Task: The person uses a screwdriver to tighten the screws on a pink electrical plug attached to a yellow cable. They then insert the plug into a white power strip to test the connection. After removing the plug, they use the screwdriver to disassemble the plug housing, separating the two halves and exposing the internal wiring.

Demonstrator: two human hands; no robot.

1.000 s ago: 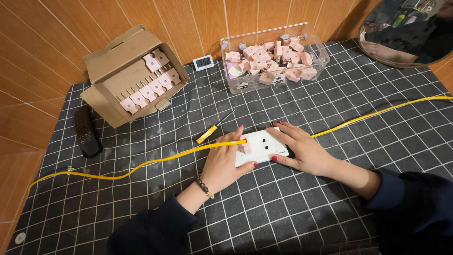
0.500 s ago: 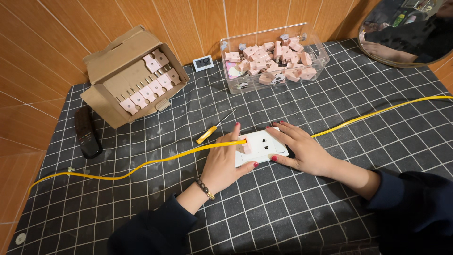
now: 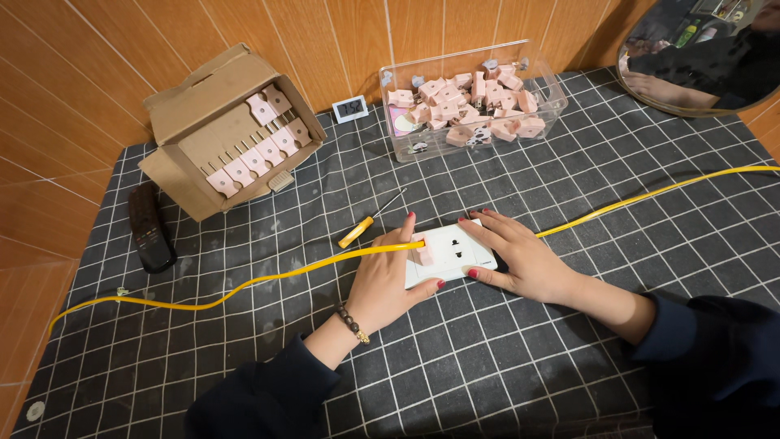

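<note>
Little has shifted since the earlier frames: both hands remain on the white rectangular plastic socket plate (image 3: 452, 254), which lies flat on the dark grid-patterned tabletop (image 3: 504, 358). Left hand (image 3: 388, 279) is curled over the plate's left edge, fingers pinching a small pink plastic plug piece (image 3: 423, 251) against the plate, with the thin yellow cable (image 3: 244, 284) passing under its fingertips. Right hand (image 3: 520, 258) rests flat and open, fingertips pressing the plate's right side, gripping nothing. Just beyond the left hand lies a yellow-handled screwdriver (image 3: 367, 225). Farther beyond both hands stands a clear plastic bin of pink pieces (image 3: 471, 106).
</note>
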